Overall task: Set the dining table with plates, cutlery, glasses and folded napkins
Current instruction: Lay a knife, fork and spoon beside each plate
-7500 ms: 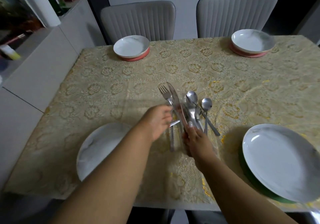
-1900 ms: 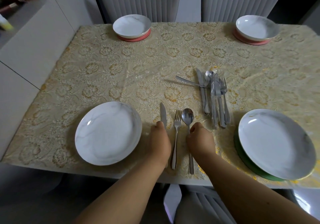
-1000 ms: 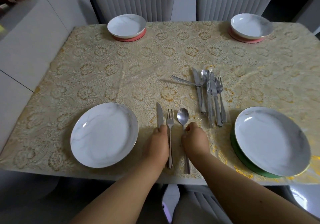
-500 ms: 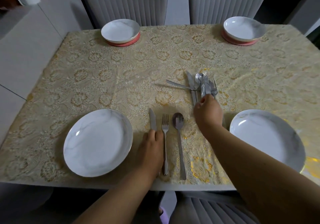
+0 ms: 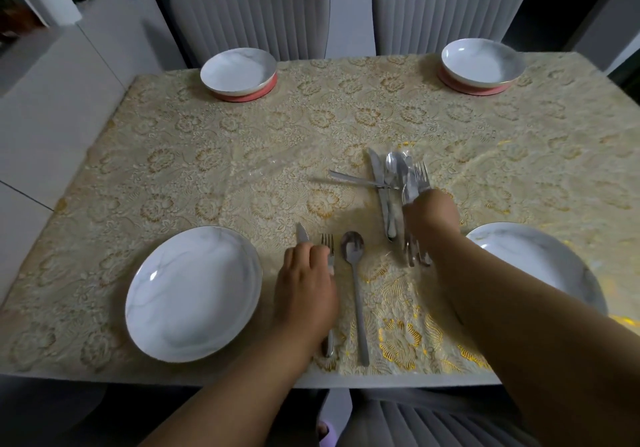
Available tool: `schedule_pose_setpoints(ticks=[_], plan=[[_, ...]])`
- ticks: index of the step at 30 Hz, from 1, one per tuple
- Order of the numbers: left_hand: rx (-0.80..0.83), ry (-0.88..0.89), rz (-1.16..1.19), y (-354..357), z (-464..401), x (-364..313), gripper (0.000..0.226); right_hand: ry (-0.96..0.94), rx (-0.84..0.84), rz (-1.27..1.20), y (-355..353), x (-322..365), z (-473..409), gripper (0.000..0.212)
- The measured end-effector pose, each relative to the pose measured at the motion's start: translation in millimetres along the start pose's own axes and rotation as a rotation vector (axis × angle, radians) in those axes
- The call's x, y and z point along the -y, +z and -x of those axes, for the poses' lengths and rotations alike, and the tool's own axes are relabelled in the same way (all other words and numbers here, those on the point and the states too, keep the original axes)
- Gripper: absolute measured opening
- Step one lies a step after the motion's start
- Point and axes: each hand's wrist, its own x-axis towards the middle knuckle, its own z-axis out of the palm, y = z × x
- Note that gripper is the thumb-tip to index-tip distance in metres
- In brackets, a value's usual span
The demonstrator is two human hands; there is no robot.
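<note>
The loose cutlery pile (image 5: 394, 183) lies near the middle of the bench (image 5: 242, 155), just beyond the near right plate (image 5: 540, 259). The right hand (image 5: 431, 216) has closed round several pieces from it, fork tines and a blade sticking out past the far side of the fist and handle ends showing below the wrist; one knife and a crossed piece lie on the cloth just left of the grip. Judging by that, the step in hand is lifting a set for the next place. To do it well, raise the bundle straight up so the crossed piece is not dragged along, and check that the fist holds one knife, one fork and one spoon before carrying it off.

The left hand (image 5: 306, 284) lies over the set already laid beside the near left plate (image 5: 194, 294), fingers curved down on the knife (image 5: 302, 232) and fork (image 5: 327, 241); whether it grips or merely rests on them I cannot tell. The spoon (image 5: 354, 273) lies apart, just right of them. Keep the three handles parallel and level with the bench edge.

Two far plates (image 5: 239, 70) sit before the chairs (image 5: 249, 13), each on a red underplate. No glasses or napkins are in view, so much of the task remains
</note>
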Motion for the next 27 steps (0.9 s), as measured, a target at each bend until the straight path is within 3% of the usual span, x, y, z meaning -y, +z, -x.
schedule_pose_setpoints(ticks=[5,8,10,12,14,18,21,26,27], plan=[[0.153,-0.214,0.487,-20,-28,-35,0.021,0.058,0.116,-0.396,-25,-1,5,0.032],[0.302,-0.599,0.983,-19,-52,-58,0.027,0.106,0.273,-0.775,-44,2,21,0.024],[0.478,-0.932,1.461,-21,-65,-74,0.041,-0.001,0.325,-0.907,-53,0,33,0.020],[0.596,-1.068,1.805,-24,-67,-86,0.055,-0.139,0.299,-0.966,-62,0,47,0.019],[0.626,-1.006,1.973,-27,-66,-92,0.060,-0.260,0.241,-0.986,-72,3,60,0.017],[0.632,-0.828,2.091,-36,-63,-99,0.053,-0.366,0.154,-1.087,-91,6,78,0.014],[0.608,-0.743,2.050,-41,-61,-104,0.051,-0.422,0.110,-1.155,-100,5,83,0.016],[0.458,-0.511,1.899,-40,-55,-98,0.019,-0.426,0.144,-1.112,-102,8,85,0.005],[0.441,-0.505,1.857,-40,-53,-94,0.018,-0.391,0.118,-1.090,-103,11,82,0.016]])
